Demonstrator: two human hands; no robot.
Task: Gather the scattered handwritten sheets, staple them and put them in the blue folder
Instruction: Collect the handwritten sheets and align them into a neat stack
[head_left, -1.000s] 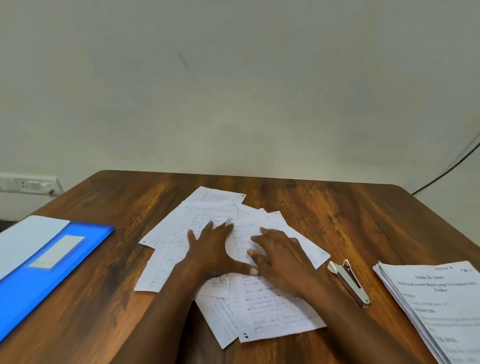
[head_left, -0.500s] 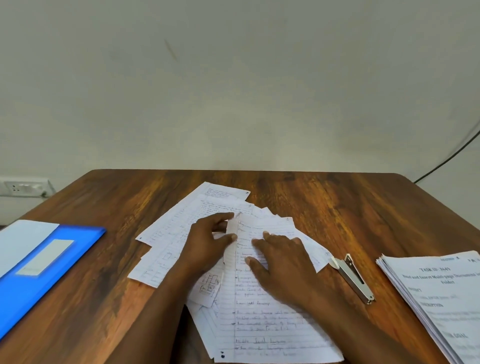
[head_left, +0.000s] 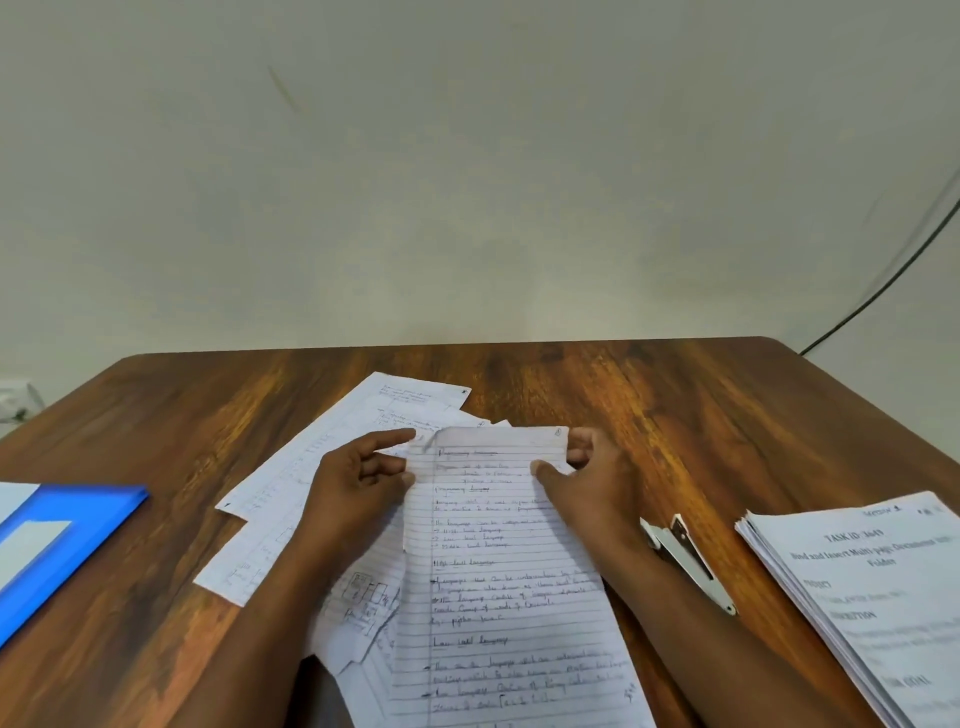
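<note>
Left hand (head_left: 358, 483) and right hand (head_left: 597, 478) each pinch the top handwritten sheet (head_left: 509, 571) at its upper corners.

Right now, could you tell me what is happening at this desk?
A person is gathering handwritten sheets on the wooden table. Both hands grip the top of one lined sheet, left hand and right hand. Other sheets lie fanned beneath. The stapler and blue folder lie untouched.
</note>
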